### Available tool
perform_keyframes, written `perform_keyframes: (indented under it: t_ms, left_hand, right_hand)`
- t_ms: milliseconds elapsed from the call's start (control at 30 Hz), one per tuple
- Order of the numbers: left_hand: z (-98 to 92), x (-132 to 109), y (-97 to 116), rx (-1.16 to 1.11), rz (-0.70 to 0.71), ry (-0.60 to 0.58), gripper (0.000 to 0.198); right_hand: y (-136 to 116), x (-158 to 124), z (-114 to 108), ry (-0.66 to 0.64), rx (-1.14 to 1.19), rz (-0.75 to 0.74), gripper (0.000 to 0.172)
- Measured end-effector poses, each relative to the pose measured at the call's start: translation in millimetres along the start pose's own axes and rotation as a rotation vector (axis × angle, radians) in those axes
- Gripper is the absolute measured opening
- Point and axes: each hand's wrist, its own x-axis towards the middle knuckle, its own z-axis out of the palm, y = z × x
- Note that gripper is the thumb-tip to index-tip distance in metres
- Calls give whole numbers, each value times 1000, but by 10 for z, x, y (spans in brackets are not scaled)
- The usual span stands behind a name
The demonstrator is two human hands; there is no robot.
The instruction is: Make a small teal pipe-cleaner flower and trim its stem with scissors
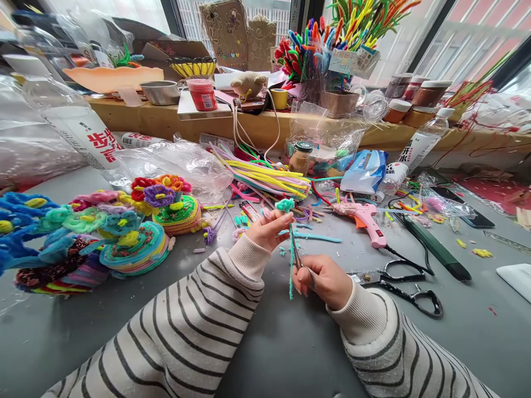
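My left hand [270,231] pinches the upper part of a teal pipe cleaner [291,271] that ends in a small curled teal bud [284,205] above my fingers. My right hand [327,280] is closed round thin metal tweezers [297,255], whose tips meet the pipe cleaner just below my left fingers. The teal stem hangs down between both hands over the grey table [265,342]. Both arms wear striped sleeves.
Finished pipe-cleaner flower pieces [124,232] lie at the left. A bundle of yellow and coloured pipe cleaners [265,177] lies behind my hands. A pink glue gun [365,218] and black scissors [409,290] lie at the right. A cluttered wooden shelf [257,124] runs along the back.
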Motion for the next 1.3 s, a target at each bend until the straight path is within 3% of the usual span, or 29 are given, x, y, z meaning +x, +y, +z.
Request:
perform_keyframes:
  t_ms: [500, 800, 967, 1300]
  left_hand:
    - [3, -13, 28, -21, -6, 13, 21]
    - [10, -24, 17, -59, 43, 22, 18]
    - [26, -35, 37, -82, 70, 42, 16]
    - [6, 8, 10, 2, 105, 43, 15]
  right_hand:
    - [-63, 5, 7, 71, -12, 70, 52]
    - [-48, 11, 12, 134, 21, 66, 52]
    - [-65, -3, 11, 107, 20, 14, 54]
    - [-157, 2, -8, 250, 51, 82, 36]
